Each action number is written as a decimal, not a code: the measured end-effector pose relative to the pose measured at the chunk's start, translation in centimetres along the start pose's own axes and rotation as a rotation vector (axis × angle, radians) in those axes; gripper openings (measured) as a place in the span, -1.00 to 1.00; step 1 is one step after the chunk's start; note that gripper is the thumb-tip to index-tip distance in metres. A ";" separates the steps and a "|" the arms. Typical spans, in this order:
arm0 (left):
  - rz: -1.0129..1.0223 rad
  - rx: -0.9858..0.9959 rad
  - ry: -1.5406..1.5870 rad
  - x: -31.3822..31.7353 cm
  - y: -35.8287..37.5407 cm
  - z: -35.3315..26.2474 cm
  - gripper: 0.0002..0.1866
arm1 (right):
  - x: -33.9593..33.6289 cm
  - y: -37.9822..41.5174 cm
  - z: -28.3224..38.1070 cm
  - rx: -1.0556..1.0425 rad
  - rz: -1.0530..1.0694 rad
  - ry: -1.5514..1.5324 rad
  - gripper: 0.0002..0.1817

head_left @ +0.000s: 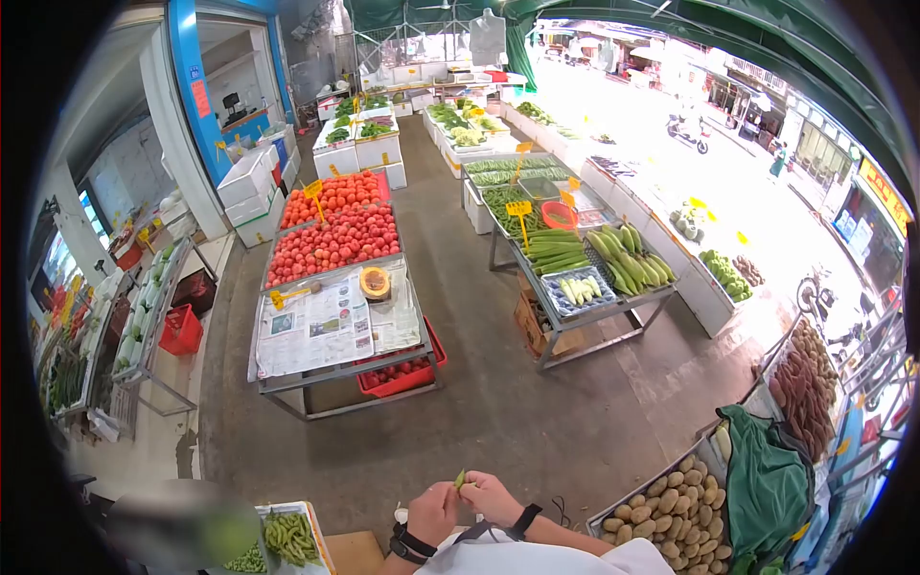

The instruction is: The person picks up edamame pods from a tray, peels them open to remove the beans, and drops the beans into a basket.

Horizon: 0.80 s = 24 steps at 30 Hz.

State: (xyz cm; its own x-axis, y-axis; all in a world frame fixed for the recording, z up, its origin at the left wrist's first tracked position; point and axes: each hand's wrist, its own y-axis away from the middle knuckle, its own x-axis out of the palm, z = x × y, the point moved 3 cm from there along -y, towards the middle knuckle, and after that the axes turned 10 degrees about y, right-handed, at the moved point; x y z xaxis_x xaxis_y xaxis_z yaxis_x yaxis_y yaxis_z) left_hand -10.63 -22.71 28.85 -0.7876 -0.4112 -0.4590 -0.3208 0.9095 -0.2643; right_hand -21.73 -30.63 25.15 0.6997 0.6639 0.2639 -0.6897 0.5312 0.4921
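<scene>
My left hand [433, 514] and my right hand [493, 499] meet low in the middle of the head view, in front of my white top. A small green bean pod [461, 479] sticks up between their fingertips, and both hands are closed in a pinch around it. Dark bands circle both wrists. To the left of my hands, a white box [320, 539] holds a pile of green pods [290, 537]. Small loose green beans [247, 560] lie beside that pile, partly covered by a blurred grey shape.
Potatoes [676, 513] fill a bin at the right, beside a green cloth [765, 479]. Ahead stands a metal table with newspaper [316, 326], a cut pumpkin [375, 282] and tomatoes [331, 244]. Another table [613, 311] carries luffas [628, 261]. A red crate [431, 374] sits underneath the first table.
</scene>
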 end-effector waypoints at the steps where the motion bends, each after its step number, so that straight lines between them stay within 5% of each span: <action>1: 0.002 0.009 -0.009 0.1 -0.2 -0.1 -0.89 | 0.2 0.1 0.0 0.004 0.007 -0.013 -0.93; 4: -0.005 0.024 -0.016 0.3 -0.6 0.3 -0.88 | 0.2 -0.3 -0.1 -0.058 -0.093 0.016 -0.94; 9: -0.063 -0.284 0.274 -0.1 -1.7 0.4 -0.80 | 0.2 -0.3 1.2 -0.073 -0.056 -0.089 -0.92; 24: -0.013 -0.176 0.117 -0.1 -2.9 0.6 -0.85 | -1.1 -2.1 1.6 -0.020 0.162 -0.159 -0.90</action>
State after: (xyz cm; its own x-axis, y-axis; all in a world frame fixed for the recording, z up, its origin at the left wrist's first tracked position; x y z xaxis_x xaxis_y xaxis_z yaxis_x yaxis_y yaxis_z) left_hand -9.30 -25.32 29.21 -0.8354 -0.4221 -0.3520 -0.4100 0.9051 -0.1123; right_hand -20.76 -33.31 25.18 0.5992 0.6507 0.4665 -0.7978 0.4358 0.4167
